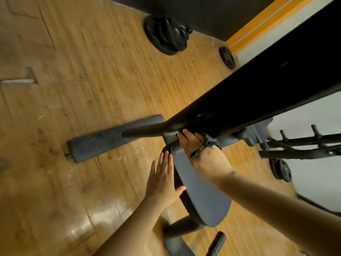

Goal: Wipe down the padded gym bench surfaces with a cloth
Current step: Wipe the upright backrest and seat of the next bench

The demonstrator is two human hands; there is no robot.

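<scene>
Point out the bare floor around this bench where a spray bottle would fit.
Bare wood floor runs left of the floor bar, up to the weight plates by the wall. It is crowded at the seat pad, where the left hand and right hand rest.

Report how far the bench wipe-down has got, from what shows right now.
Done: nothing can be confirmed; neither pad shows a clear wiped mark. In hand: the right hand reaches under the lower end of the black back pad, where its fingers are hidden, and no cloth is visible. The left hand lies flat against the grey seat pad edge. Left: apparently both pads.
</scene>
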